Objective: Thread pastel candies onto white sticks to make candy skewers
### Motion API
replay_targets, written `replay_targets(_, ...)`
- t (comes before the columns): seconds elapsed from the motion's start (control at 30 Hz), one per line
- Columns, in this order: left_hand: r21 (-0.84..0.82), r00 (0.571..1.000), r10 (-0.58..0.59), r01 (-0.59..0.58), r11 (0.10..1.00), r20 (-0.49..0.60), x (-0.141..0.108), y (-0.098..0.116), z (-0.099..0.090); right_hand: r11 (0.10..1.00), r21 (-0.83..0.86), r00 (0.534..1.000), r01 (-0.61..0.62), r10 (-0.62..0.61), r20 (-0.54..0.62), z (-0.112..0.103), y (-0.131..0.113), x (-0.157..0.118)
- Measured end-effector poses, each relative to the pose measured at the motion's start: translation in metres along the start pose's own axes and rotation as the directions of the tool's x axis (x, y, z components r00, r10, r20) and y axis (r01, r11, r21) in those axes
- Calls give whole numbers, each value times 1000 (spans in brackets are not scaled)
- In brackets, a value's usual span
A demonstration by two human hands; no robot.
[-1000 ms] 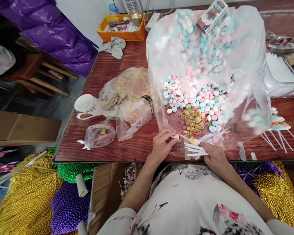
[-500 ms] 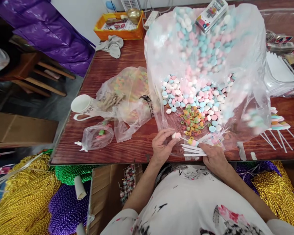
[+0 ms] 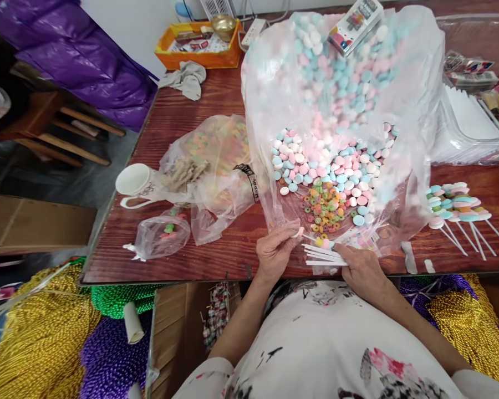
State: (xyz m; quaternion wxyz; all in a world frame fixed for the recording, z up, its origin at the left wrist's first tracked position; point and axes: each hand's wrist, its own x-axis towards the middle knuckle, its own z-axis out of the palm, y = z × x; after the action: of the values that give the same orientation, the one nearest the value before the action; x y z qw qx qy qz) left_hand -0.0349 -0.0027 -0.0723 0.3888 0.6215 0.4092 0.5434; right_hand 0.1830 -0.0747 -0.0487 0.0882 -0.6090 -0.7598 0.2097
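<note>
My left hand (image 3: 276,249) is closed, with thumb and fingertips pinching a pink and white pastel candy (image 3: 300,232) by the end of a thin white stick. My right hand (image 3: 363,263) is closed around several white sticks (image 3: 322,256) that point left. Just above these sticks, by the right fingertips, lie a yellow piece and pink and blue pastel candies (image 3: 326,243); whether they are on a stick I cannot tell. Small coloured ring candies (image 3: 324,206) are heaped beyond my hands, before many pink, blue and white candies (image 3: 351,172) spilling from a large clear bag (image 3: 270,72).
Finished-looking candy sticks (image 3: 457,202) lie to the right, near a plastic-wrapped stack of white sheets (image 3: 469,119). A second clear bag (image 3: 220,144), a white mug (image 3: 133,180) and a small bag (image 3: 162,235) stand left. An orange tray (image 3: 199,55) sits at the back.
My left fingers have closed further over the pink and white candy, covering more of it. The large bag's right side has sunk inward, uncovering more of the candy sticks.
</note>
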Motion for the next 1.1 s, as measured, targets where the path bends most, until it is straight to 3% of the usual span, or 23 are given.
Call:
replay_targets(0.1,0,999,-31,31,1000,-31,-2,1,2,993,102,996,63,-57,-62,7,-1,0)
replay_targets(0.2,-36,985,-103,99,994,-140,-4,1,6,959,249,984,137,-102,-146,16,-3,0)
replay_targets(0.37,-145,963,-135,103,984,-231,-1,2,13,874,449,968,186,-86,-234,25,-5,2)
replay_targets(0.47,-102,972,-74,52,993,-222,2,7,12,818,543,967,193,-65,-247,25,-7,4)
replay_targets(0.63,102,984,138,-127,987,-115,7,19,7,722,668,961,179,17,-275,26,-18,8)
replay_targets(0.73,99,979,158,-146,984,-127,8,23,11,667,718,960,197,19,-281,30,-25,10)
replay_targets(0.8,24,981,95,-92,995,-169,9,24,16,642,739,963,206,-1,-268,33,-29,12)
replay_targets(0.87,-127,976,-42,15,992,-214,12,27,20,636,745,965,203,1,-263,33,-29,14)
replay_targets(0.97,-381,943,-254,158,911,-214,21,31,19,672,715,954,192,42,-296,29,-23,16)
replay_targets(1.1,-434,941,-263,149,888,-215,30,33,13,746,632,940,210,24,-341,21,-14,13)
